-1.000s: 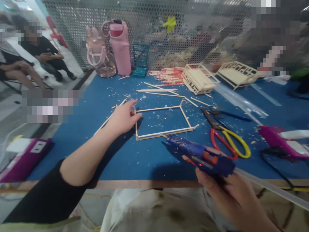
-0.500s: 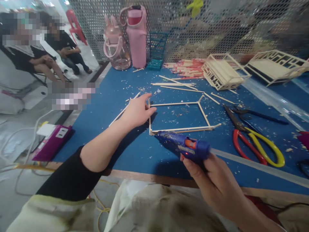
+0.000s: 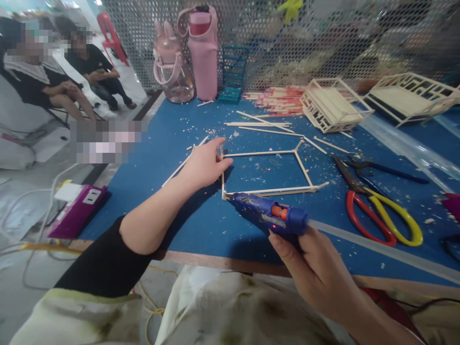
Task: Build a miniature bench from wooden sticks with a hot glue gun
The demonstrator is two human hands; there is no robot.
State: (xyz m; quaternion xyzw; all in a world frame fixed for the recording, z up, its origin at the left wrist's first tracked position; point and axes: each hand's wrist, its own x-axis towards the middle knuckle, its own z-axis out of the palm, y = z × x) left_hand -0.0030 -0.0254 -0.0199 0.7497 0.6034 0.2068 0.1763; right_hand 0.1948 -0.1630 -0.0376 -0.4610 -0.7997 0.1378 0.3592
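Observation:
A rectangular frame of thin wooden sticks (image 3: 266, 153) lies on the blue tabletop, with short sticks angled out at its right corners. At its left side is my left hand (image 3: 206, 165), thumb and forefinger curved around the upper left corner; the other fingers are mostly hidden. My right hand (image 3: 309, 268) grips a blue glue gun (image 3: 255, 206), whose handle is largely covered by the palm. The gun's nozzle is at the lower left corner of the frame, and a small red light glows on its body. One loose stick (image 3: 176, 173) passes beneath my left forearm.
Pliers with red and yellow handles (image 3: 381, 215) and dark-handled cutters (image 3: 388, 172) lie on the right. Small stick-built furniture models (image 3: 334, 105), a stick pile (image 3: 280, 100), and pink bottles (image 3: 203, 62) stand behind. A purple power strip (image 3: 79, 211) sits left. Two people sit beyond.
The glue gun's body and my right hand have shifted slightly left, while the nozzle stays at the same corner. My left hand and the stick frame have hardly moved.

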